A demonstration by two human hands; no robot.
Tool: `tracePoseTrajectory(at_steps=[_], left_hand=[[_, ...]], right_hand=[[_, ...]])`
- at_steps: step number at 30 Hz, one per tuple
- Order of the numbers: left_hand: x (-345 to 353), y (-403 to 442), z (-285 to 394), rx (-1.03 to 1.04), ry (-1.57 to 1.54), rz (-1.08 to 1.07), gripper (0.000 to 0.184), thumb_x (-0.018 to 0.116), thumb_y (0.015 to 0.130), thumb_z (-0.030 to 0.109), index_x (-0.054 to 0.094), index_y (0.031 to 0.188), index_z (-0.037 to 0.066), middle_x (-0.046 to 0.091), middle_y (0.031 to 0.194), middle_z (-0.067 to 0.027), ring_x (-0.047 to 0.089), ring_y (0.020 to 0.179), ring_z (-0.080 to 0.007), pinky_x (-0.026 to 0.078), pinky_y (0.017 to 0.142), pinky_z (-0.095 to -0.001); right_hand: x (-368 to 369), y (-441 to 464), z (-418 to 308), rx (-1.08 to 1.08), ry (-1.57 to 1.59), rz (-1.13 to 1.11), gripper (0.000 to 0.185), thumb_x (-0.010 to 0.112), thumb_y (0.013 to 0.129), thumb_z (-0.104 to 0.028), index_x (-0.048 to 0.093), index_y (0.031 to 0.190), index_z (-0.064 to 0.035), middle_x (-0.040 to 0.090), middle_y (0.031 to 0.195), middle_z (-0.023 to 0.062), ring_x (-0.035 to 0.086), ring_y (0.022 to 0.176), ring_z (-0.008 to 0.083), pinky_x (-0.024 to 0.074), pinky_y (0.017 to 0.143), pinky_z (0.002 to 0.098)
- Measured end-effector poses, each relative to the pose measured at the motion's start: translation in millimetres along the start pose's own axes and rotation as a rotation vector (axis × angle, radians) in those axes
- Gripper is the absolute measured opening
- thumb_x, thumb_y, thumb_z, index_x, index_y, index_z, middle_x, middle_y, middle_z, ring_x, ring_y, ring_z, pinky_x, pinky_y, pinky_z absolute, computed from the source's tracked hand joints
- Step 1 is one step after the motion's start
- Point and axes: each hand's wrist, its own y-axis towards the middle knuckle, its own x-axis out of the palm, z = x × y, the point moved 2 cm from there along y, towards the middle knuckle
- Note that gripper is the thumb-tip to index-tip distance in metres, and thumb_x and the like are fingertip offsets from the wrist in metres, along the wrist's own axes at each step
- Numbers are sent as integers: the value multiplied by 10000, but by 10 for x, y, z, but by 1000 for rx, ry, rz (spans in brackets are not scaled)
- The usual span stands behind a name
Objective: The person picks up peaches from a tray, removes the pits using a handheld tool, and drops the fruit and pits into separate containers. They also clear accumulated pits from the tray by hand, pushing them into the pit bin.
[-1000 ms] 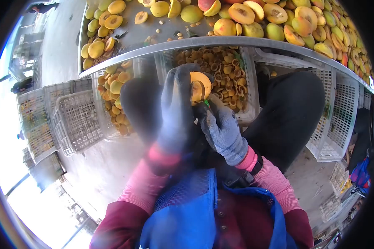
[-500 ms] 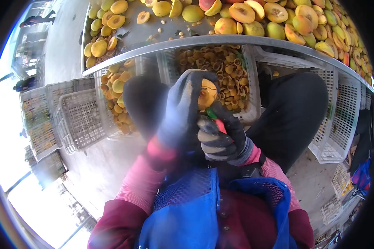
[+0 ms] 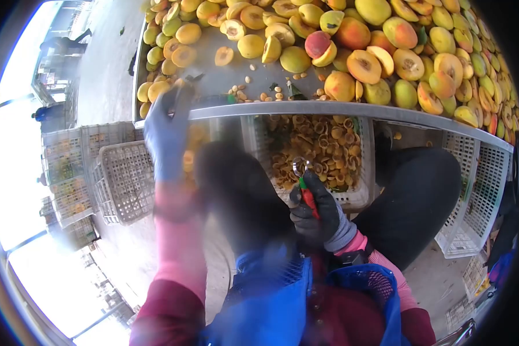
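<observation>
My right hand (image 3: 323, 210), in a dark glove, is wrapped round the red and green handle of a ring-bladed corer (image 3: 308, 199). Its round metal loop points up, over a white crate (image 3: 368, 167) of curved fruit scraps (image 3: 317, 141). At the left part of the metal table's rim (image 3: 328, 108) is my gloved left hand (image 3: 168, 130), smeared by motion. Its fingers are too blurred to show whether they hold anything. Beyond it, halved yellow peaches (image 3: 183, 56) lie on the tabletop.
Whole and halved peaches (image 3: 409, 64) are heaped across the table, with loose pits (image 3: 240, 94) near its edge. Plastic crates stand at the left (image 3: 127, 181) and the right (image 3: 467, 196). My bent knees flank the scrap crate. A person (image 3: 66, 43) is far off at upper left.
My left hand has moved left and up to the table edge, away from the corer. The peach half it held is no longer visible there. My right hand keeps the corer, its metal loop now exposed.
</observation>
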Motion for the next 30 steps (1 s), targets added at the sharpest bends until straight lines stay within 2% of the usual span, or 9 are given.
tracePoseTrajectory(at_steps=[5, 9, 12, 15, 17, 21, 26, 28, 30], left_hand=[[1158, 1044, 41, 557, 463, 150, 263, 642, 833, 186, 618, 1070, 75, 610, 718, -65, 576, 652, -88, 441, 582, -206], [782, 571, 577, 133, -387, -407, 262, 607, 829, 71, 580, 1088, 38, 613, 956, -105, 613, 873, -127, 492, 728, -213], [689, -94, 554, 230, -849, -466, 246, 568, 825, -1, 609, 1067, 19, 653, 954, -89, 614, 874, -133, 497, 747, -258], [658, -640, 533, 509, -633, -510, 242, 595, 842, 26, 596, 1077, -30, 648, 971, -94, 611, 871, -142, 501, 765, -271], [726, -938, 577, 777, -439, -269, 277, 553, 915, 168, 591, 1086, -45, 643, 937, -77, 601, 791, -124, 489, 723, -246], [741, -1363, 731, -233, -1138, -545, 491, 358, 993, 401, 598, 1113, -10, 619, 886, -42, 550, 698, -86, 453, 635, -213], [780, -1500, 771, -14, -1071, -422, 446, 379, 992, 360, 591, 1114, -12, 602, 938, -57, 526, 830, -96, 432, 752, -232], [742, -1557, 810, -19, -1040, -421, 430, 383, 987, 340, 596, 1098, -17, 602, 925, -57, 525, 820, -101, 432, 751, -238], [730, -1597, 817, 8, -1026, -417, 416, 390, 980, 323, 602, 1079, -21, 602, 910, -55, 522, 809, -102, 429, 744, -241]], right_hand=[[-269, 79, -28, -315, -251, 310, 487, 472, 892, -584, 552, 813, -111, 419, 522, -16, 337, 352, 92, 270, 323, 217], [46, -53, -208, -424, -405, 409, 455, 480, 910, -536, 544, 856, -89, 462, 550, 0, 382, 363, 102, 306, 328, 225], [276, -152, -188, -685, -554, 389, 382, 496, 935, -429, 549, 988, -54, 524, 645, 24, 405, 377, 110, 324, 332, 239], [508, -150, -108, -747, -673, 288, 319, 504, 953, -280, 512, 1147, -27, 568, 771, 47, 435, 418, 106, 346, 356, 243], [516, -137, -72, -641, -788, 211, 325, 501, 956, -187, 471, 1230, -16, 578, 846, 56, 468, 475, 96, 384, 402, 235], [430, -205, -27, -710, -1121, 323, 349, 466, 961, -123, 428, 1285, 0, 554, 1030, 76, 523, 800, 90, 443, 696, 213], [192, -221, 154, -1156, -1731, 401, 393, 437, 970, -112, 376, 1344, -8, 532, 1111, 71, 528, 907, 101, 446, 802, 215], [202, -262, 177, -1151, -1697, 386, 402, 439, 972, -123, 367, 1352, -13, 530, 1115, 68, 527, 914, 101, 446, 814, 217], [175, -264, 219, -1013, -1295, 281, 393, 450, 971, -136, 382, 1340, -19, 530, 1112, 66, 526, 910, 96, 449, 809, 215]])
